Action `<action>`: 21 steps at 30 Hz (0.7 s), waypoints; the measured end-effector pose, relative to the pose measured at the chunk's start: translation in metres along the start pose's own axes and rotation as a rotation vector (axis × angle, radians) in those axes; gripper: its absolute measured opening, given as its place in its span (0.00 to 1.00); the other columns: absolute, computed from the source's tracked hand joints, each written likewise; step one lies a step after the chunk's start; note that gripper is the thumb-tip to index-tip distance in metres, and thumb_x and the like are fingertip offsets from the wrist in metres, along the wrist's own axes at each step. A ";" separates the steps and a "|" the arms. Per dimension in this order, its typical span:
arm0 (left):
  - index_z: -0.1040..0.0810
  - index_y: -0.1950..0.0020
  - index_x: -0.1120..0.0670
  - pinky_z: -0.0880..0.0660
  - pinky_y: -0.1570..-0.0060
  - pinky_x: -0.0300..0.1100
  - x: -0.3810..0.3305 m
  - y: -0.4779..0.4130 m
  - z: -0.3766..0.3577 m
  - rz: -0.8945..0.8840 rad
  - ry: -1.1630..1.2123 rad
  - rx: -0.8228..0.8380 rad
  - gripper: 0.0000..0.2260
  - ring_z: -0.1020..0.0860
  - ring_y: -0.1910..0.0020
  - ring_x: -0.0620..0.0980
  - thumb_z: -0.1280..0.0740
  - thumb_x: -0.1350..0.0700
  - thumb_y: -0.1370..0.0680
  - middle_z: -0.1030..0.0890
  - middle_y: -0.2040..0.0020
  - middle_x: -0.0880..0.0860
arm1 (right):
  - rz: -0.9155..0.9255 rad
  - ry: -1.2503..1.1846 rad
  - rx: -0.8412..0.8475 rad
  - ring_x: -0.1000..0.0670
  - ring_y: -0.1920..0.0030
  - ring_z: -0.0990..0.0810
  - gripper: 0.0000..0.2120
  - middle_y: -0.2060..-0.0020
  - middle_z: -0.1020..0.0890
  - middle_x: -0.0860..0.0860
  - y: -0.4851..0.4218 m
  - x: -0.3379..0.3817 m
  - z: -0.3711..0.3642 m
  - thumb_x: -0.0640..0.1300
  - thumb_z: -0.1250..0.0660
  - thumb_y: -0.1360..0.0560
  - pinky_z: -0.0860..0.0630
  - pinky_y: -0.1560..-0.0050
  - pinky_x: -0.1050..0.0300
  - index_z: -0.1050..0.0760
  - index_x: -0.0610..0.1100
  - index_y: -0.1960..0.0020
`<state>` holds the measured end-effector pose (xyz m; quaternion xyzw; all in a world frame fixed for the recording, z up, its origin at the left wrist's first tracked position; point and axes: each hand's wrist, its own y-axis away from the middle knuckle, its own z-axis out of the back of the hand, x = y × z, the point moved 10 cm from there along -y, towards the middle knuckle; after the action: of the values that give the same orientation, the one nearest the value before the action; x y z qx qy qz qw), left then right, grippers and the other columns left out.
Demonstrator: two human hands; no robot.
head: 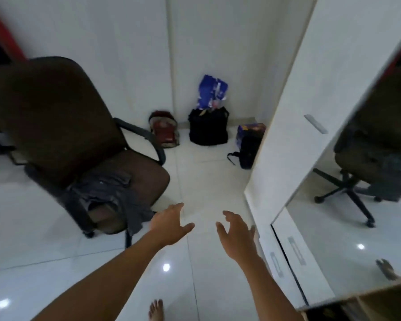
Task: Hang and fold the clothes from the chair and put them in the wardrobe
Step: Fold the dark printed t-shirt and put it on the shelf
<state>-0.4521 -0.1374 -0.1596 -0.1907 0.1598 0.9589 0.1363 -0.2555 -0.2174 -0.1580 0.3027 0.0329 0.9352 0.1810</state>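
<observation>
A dark brown office chair (56, 117) stands at the left on the white tiled floor. A crumpled grey garment (109, 195) lies on its seat and hangs over the front edge. My left hand (169, 224) is stretched out with fingers apart, just right of the garment's hanging end and not touching it. My right hand (235, 234) is also empty with spread fingers, over the floor beside the wardrobe. The white wardrobe (294, 126) rises at the right, with a mirrored door (368, 181) that reflects the chair.
Against the far wall sit a red and black bag (164, 130), a black bag (207, 127) with a blue packet (211, 92) sticking out, and a dark backpack (248, 147) with a blue box. My bare foot (155, 310) shows at the bottom.
</observation>
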 end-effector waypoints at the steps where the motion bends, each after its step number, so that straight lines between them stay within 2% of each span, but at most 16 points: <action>1: 0.39 0.22 0.50 0.31 0.32 0.48 0.027 -0.006 0.013 0.047 0.019 -0.018 0.36 0.28 0.31 0.52 0.34 0.35 0.25 0.29 0.27 0.50 | 0.043 0.006 0.027 0.51 0.30 0.28 0.21 0.32 0.26 0.54 -0.018 0.028 -0.013 0.56 0.42 0.18 0.52 0.24 0.36 0.35 0.53 0.26; 5: 0.39 0.22 0.49 0.32 0.33 0.46 0.137 -0.037 0.057 0.204 0.089 -0.068 0.36 0.29 0.30 0.52 0.34 0.36 0.26 0.31 0.26 0.50 | 0.191 0.027 0.135 0.51 0.31 0.28 0.21 0.33 0.26 0.53 -0.088 0.138 -0.069 0.54 0.40 0.18 0.53 0.23 0.37 0.35 0.52 0.26; 10: 0.40 0.22 0.49 0.30 0.33 0.49 0.254 -0.082 0.105 0.357 0.166 -0.094 0.37 0.30 0.29 0.52 0.36 0.33 0.26 0.32 0.25 0.50 | 0.258 0.030 0.230 0.50 0.33 0.26 0.21 0.35 0.24 0.54 -0.169 0.247 -0.133 0.54 0.39 0.18 0.53 0.22 0.37 0.33 0.52 0.26; 18: 0.38 0.22 0.49 0.26 0.38 0.48 0.379 -0.118 0.186 0.530 0.240 -0.197 0.37 0.27 0.32 0.53 0.34 0.33 0.26 0.29 0.27 0.50 | 0.368 0.043 0.342 0.50 0.33 0.25 0.22 0.35 0.23 0.54 -0.262 0.376 -0.196 0.56 0.38 0.19 0.47 0.23 0.36 0.32 0.53 0.27; 21: 0.33 0.26 0.50 0.24 0.45 0.46 0.421 -0.139 0.207 0.586 0.275 -0.247 0.34 0.24 0.38 0.55 0.34 0.34 0.27 0.25 0.32 0.53 | 0.412 0.073 0.409 0.50 0.31 0.26 0.22 0.34 0.23 0.54 -0.295 0.415 -0.221 0.55 0.37 0.19 0.49 0.23 0.35 0.33 0.53 0.27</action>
<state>-0.8486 0.1473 -0.1859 -0.2791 0.1074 0.9347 -0.1918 -0.6013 0.2172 -0.1584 0.2994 0.1650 0.9365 -0.0786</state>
